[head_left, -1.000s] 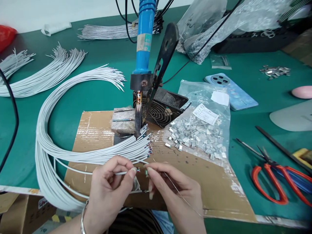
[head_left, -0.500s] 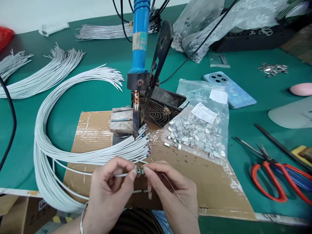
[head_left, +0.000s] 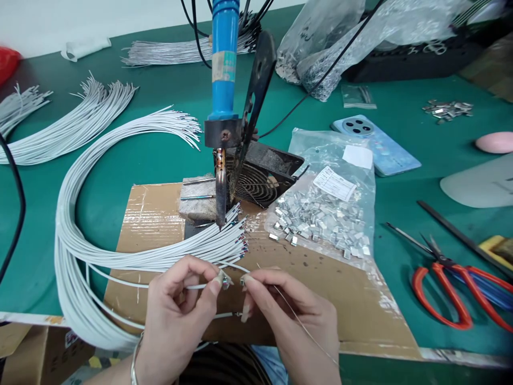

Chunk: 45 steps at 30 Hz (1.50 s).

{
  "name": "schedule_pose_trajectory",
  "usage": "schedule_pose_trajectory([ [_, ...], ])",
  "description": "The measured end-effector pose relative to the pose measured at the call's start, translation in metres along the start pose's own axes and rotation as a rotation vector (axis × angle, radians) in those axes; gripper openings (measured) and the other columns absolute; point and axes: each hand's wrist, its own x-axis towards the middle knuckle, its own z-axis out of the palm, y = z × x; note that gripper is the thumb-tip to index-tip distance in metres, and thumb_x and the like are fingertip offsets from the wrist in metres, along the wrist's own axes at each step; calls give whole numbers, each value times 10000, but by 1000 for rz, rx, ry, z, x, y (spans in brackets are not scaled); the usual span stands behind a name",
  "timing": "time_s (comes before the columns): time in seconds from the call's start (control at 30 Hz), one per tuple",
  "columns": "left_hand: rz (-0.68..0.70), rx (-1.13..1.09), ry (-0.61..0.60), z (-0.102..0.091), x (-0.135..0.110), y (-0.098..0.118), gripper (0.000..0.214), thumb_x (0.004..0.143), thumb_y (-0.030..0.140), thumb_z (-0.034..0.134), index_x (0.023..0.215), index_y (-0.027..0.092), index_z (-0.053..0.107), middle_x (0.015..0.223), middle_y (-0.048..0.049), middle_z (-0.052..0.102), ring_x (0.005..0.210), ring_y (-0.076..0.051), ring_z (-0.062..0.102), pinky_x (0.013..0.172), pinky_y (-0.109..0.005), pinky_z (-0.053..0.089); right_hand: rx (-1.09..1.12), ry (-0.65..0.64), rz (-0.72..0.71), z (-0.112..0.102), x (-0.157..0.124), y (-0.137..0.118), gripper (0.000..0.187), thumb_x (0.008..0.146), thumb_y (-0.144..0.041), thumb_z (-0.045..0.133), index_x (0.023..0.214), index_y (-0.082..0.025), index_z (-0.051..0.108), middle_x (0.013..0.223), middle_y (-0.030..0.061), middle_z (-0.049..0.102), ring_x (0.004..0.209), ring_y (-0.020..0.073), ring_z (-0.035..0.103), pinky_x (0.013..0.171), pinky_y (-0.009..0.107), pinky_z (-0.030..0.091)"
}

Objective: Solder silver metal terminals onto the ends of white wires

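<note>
My left hand (head_left: 178, 315) is closed, thumb and forefinger pinching the end of a white cable (head_left: 195, 287). A small shiny part (head_left: 226, 282) shows at that end; its details are too small to tell. Beside it, my right hand (head_left: 298, 318) is closed in a pinch on a small metal connector (head_left: 242, 280), with a narrow gap between the two parts. A thin silvery wire (head_left: 295, 316) runs across the right fingers. Just beyond stands a blue-handled soldering iron (head_left: 223, 96), tip down over a bundle of white cables (head_left: 160, 258).
A cardboard sheet (head_left: 312, 310) lies under my hands. A plastic bag of small metal shells (head_left: 316, 214), a phone (head_left: 385, 147) and red-handled scissors (head_left: 444, 278) lie to the right. Behind the iron is a black fan (head_left: 260, 179). More cable bundles (head_left: 72, 128) lie at the left.
My right hand has moved to the right, away from my left. The two small parts, close together before, now have a gap between them. The view has shifted slightly.
</note>
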Motion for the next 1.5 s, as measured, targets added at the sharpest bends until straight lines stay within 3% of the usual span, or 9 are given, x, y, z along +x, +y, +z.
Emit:
schedule_pose_trajectory([
  [0.13,3,-20,41,3,1,2,127,881,257,698,769,197,693,811,-71,712,766,-192,635,463,-200,355,56,-23,73,3,-2,3,121,786,-340,815,754,-225,796,523,-31,623,463,82,565,485,161,506],
  [0.33,-1,-35,100,5,0,4,134,863,248,705,747,190,673,719,-32,643,661,-151,566,480,-199,356,135,-153,31,7,-3,13,55,800,-276,802,792,-240,843,621,-22,616,472,81,575,465,182,514],
  [0.87,-2,-22,127,8,-2,-2,151,881,292,705,765,198,683,723,-22,645,669,-150,562,507,-198,374,182,-144,38,10,-5,15,81,815,-286,795,852,-271,865,637,-17,621,470,72,545,467,182,492],
  [0.97,-10,-37,131,9,-1,-2,148,882,286,700,767,193,686,728,-26,653,674,-152,568,500,-197,367,121,-129,-27,10,-7,15,117,833,-244,768,881,-289,864,618,-24,616,487,78,561,480,178,485],
  [1.17,-2,-41,180,12,0,4,119,844,258,712,746,195,685,706,-19,663,622,-148,571,466,-200,353,-86,-45,-310,9,-10,19,237,826,-147,763,958,-317,864,680,9,717,526,115,605,526,220,520],
  [1.23,-3,-48,184,13,-1,5,124,830,262,728,736,194,685,702,-21,664,622,-151,578,465,-200,360,-113,-44,-334,8,-10,20,238,825,-151,769,965,-320,863,708,15,733,530,116,607,534,225,527],
  [1.5,0,-61,122,10,0,2,151,860,274,703,735,191,689,748,-49,707,654,-162,616,441,-196,354,-38,-64,-163,3,-7,13,125,842,-217,762,886,-281,859,624,-3,653,508,101,577,485,199,463],
])
